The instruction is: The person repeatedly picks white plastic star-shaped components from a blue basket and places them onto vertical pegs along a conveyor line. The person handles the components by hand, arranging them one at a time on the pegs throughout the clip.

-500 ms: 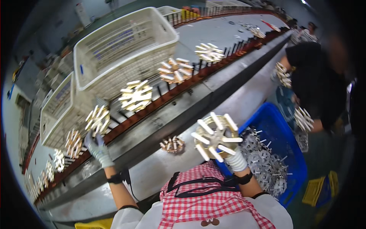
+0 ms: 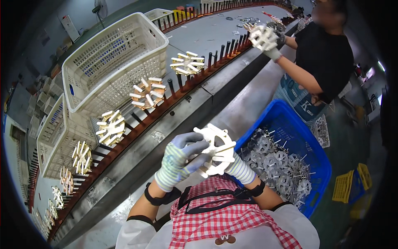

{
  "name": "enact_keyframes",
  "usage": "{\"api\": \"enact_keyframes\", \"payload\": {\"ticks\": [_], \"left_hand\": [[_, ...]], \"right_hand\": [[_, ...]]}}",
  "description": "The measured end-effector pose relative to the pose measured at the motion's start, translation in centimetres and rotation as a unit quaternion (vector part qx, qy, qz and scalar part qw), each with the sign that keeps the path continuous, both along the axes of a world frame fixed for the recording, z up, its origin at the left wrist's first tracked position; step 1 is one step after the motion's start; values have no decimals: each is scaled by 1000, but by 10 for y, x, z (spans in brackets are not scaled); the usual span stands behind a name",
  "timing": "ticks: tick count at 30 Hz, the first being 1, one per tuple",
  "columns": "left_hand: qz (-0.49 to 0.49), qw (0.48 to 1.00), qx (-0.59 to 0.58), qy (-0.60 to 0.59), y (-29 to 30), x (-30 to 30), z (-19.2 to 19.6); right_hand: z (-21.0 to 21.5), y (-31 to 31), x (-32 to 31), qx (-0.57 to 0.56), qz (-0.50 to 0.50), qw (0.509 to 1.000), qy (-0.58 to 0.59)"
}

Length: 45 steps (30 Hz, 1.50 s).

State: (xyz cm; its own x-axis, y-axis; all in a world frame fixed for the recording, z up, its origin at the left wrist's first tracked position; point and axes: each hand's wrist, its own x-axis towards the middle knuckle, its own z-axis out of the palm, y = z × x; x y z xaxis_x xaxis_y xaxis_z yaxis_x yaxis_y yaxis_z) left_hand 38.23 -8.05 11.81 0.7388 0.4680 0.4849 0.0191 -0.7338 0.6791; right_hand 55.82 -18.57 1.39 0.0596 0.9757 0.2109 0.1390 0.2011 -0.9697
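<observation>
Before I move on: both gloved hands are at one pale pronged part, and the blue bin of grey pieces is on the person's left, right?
Not quite: the head view shows the blue bin of grey pieces on the person's right. The rest stands: the left hand and right hand, both gloved, are at one pale pronged part.

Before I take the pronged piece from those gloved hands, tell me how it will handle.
The pronged piece is probably stiff: its prongs look straight, without sagging. The open cutouts suggest it's fairly light for its size. Those jutting prongs could snag.
</observation>
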Motion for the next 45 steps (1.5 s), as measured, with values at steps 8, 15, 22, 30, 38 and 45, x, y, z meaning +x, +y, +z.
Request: {"api": "enact_keyframes", "payload": {"ticks": [8,15,22,30,38,45], "left_hand": [[-105,993,46,18,1,109,13],[-81,996,36,0,8,163,-1],[143,974,-135,-113,44,174,-3],[-149,954,-251,72,16,230,-104],[26,994,-105,23,132,390,-121],[352,936,18,16,311,473,-154]], "right_hand": [[35,-18,66,-15,26,999,43],[-6,-15,127,-32,71,994,81],[-48,11,187,183,-51,876,-444],[26,2,234,47,-67,985,-154],[58,-14,318,-126,-169,977,34],[66,-87,393,-188,-295,927,136]]}}
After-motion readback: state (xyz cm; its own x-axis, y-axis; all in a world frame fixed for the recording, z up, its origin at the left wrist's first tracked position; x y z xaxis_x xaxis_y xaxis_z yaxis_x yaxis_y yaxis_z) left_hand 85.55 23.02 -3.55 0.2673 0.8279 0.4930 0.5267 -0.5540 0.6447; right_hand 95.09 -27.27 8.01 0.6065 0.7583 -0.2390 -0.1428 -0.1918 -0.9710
